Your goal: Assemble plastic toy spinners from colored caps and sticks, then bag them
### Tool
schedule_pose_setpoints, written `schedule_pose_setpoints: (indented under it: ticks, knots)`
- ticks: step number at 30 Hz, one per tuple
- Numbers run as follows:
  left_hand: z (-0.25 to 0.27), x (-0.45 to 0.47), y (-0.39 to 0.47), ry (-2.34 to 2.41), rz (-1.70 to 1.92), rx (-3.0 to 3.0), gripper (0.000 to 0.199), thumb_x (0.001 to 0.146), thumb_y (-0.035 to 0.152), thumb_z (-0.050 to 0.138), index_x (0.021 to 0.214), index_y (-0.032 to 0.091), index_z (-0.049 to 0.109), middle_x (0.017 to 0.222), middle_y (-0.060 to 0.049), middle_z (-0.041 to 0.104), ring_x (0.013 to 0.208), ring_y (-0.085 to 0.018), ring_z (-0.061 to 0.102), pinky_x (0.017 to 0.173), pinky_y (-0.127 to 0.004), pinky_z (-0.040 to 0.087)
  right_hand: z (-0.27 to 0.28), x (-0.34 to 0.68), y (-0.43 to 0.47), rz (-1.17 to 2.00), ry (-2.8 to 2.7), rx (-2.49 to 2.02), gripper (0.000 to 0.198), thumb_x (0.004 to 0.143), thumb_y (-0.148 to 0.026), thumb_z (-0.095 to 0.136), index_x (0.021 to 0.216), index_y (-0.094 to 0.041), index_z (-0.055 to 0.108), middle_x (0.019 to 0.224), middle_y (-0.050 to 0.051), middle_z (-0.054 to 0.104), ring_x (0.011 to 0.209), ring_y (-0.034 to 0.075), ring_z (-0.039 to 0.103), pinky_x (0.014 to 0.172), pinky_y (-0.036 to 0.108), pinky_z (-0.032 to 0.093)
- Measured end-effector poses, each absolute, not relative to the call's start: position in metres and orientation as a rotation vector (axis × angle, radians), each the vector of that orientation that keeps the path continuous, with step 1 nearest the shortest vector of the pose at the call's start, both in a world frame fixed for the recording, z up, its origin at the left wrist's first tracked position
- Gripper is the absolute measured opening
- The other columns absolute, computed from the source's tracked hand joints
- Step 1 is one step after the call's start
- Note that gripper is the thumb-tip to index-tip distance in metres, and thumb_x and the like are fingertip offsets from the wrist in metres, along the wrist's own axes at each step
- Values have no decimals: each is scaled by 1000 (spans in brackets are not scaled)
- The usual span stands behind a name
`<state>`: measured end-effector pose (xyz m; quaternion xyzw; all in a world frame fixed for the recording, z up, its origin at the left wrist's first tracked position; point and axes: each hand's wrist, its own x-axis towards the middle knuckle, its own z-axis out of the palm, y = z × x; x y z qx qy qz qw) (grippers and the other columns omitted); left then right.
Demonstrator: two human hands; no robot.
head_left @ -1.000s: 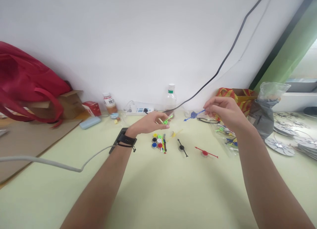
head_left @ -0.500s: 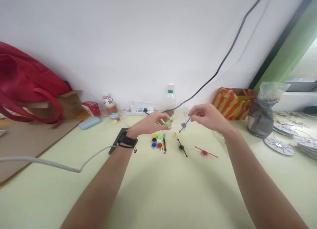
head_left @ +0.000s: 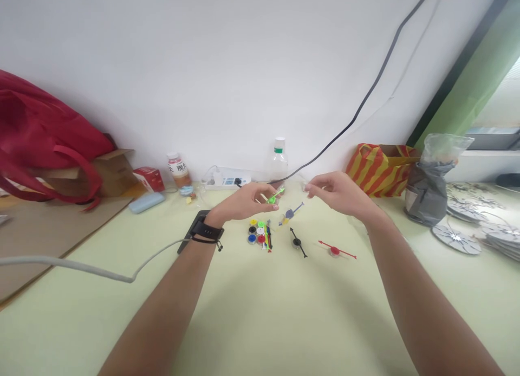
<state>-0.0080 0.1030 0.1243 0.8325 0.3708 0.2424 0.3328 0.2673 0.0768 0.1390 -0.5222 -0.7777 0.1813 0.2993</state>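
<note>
My left hand point(head_left: 252, 201) pinches a bright green arrow spinner point(head_left: 275, 196) between thumb and fingers, above the table. A blue arrow spinner point(head_left: 289, 213), blurred, is just off the fingertips of my right hand point(head_left: 331, 192), whose thumb and finger are slightly parted and hold nothing. Something yellow point(head_left: 284, 221) shows partly behind the blue spinner. Nearer to me lie a black arrow spinner point(head_left: 297, 242) and a red arrow spinner point(head_left: 335, 251). Small round coloured discs point(head_left: 252, 230) sit in a cluster beneath my left hand, beside a bundle of loose coloured arrows point(head_left: 268, 238).
Along the wall stand a drink bottle point(head_left: 179, 171), a power strip point(head_left: 227, 183) and a clear bottle point(head_left: 278, 162). A striped bag point(head_left: 377, 170), a grey bag point(head_left: 426, 194) and stacked discs point(head_left: 457, 239) are at right. A cable point(head_left: 374, 91) hangs across the wall.
My right hand has let go of the blue spinner, which has moved left and away from the fingers. My left hand still holds the green spinner.
</note>
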Motion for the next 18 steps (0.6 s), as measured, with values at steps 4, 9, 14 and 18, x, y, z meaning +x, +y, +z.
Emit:
schedule_pose_setpoints:
  ticks: [4, 9, 14, 18]
  knots:
    - [125, -13, 105, 992, 661, 2161, 37, 81, 49, 74, 107, 22, 73, 106, -7, 75, 89, -23, 71, 74, -32, 55, 134, 278, 85, 413, -1944, -1549, 34, 93, -45, 51, 81, -19, 68, 86, 8, 76, 70, 18, 63, 58, 28, 44]
    - [124, -19, 108, 1096, 772, 2141, 37, 83, 52, 72, 103, 21, 72, 104, -6, 74, 89, -22, 69, 80, -33, 54, 106, 271, 94, 919, -2525, -1692, 34, 78, -49, 69, 65, -18, 69, 78, 9, 77, 66, 20, 66, 55, 29, 44]
    - [122, -20, 110, 1047, 820, 2055, 34, 85, 48, 73, 105, 21, 71, 109, -6, 72, 93, -20, 69, 80, -31, 52, 81, 229, 87, 1075, -2785, -1716, 25, 67, -37, 77, 56, -18, 65, 74, 9, 76, 65, 21, 67, 56, 29, 45]
    - [121, -20, 111, 1016, 827, 1989, 37, 82, 48, 75, 107, 21, 71, 109, -7, 72, 94, -21, 69, 77, -32, 52, 78, 221, 83, 858, -2766, -1806, 4, 64, -16, 68, 61, -17, 65, 74, 11, 74, 65, 23, 67, 55, 30, 44]
